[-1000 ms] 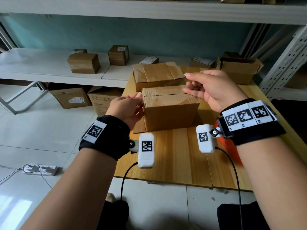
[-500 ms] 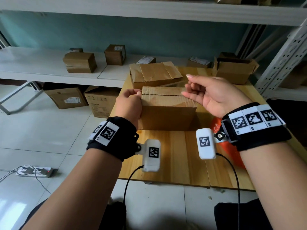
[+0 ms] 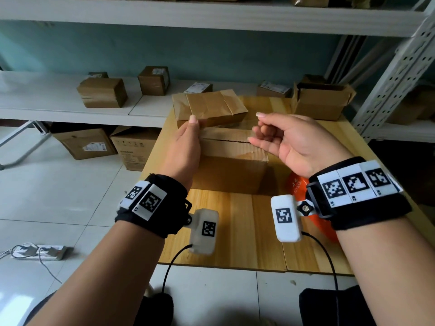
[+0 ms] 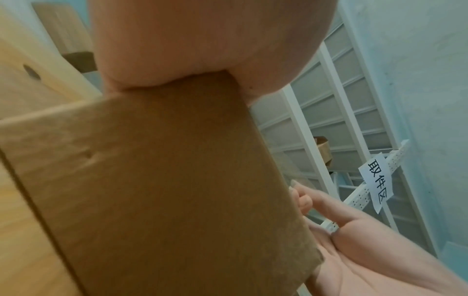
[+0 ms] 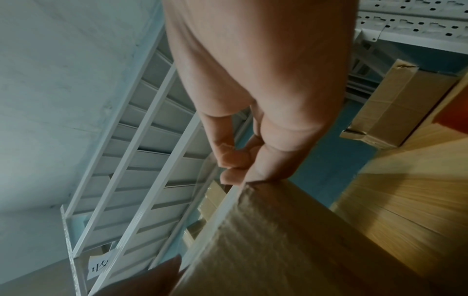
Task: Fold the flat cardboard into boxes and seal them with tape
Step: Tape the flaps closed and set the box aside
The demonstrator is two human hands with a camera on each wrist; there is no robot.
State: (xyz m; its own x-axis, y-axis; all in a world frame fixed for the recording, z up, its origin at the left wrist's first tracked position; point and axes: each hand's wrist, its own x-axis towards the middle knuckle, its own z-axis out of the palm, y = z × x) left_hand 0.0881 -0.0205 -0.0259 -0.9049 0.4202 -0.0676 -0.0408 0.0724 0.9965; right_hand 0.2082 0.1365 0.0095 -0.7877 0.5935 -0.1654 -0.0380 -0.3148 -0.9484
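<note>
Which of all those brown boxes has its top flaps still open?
The box at the table's far right corner. Its top flaps stick up and you can see the dark inside. The box between the hands and the one just behind it are closed.

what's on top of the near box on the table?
On the near box: clear tape along the top seam, the left hand at its left end, the right hand above its right end. The inside is hidden.

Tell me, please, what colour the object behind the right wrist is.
Orange-red, seen best in the head view.
</note>
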